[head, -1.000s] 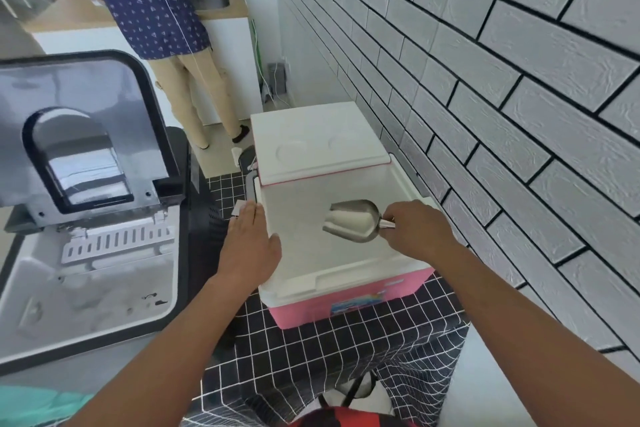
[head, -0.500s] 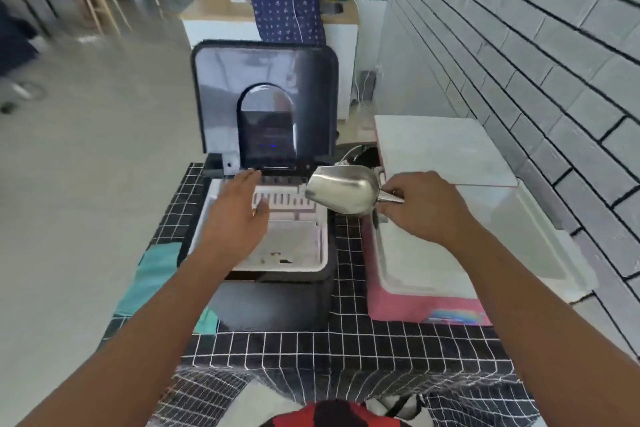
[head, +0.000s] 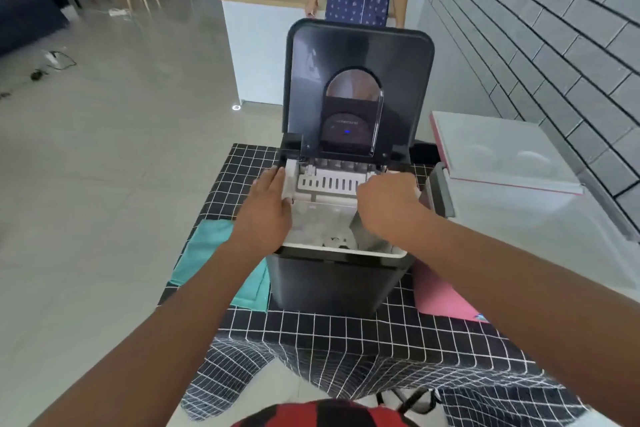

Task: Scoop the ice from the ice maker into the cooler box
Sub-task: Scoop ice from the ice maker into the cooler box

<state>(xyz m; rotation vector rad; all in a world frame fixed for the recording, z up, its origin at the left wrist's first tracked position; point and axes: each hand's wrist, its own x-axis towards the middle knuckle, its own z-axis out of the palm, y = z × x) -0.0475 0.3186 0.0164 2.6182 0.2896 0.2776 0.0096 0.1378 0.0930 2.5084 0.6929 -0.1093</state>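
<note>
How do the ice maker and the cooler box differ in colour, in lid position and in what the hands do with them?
The ice maker is black; the cooler box is pink with a white inside. The ice maker's lid stands upright, while the cooler box's lid leans back toward the wall. Both hands are at the ice maker: the left hand on its left rim, the right hand dipping the scoop inside; neither touches the cooler box. Both stand open on the checked cloth.

Glossy black plastic ice maker (head: 341, 282), perhaps metal scoop (head: 360, 236), checked cloth tablecloth (head: 363, 340)
</note>
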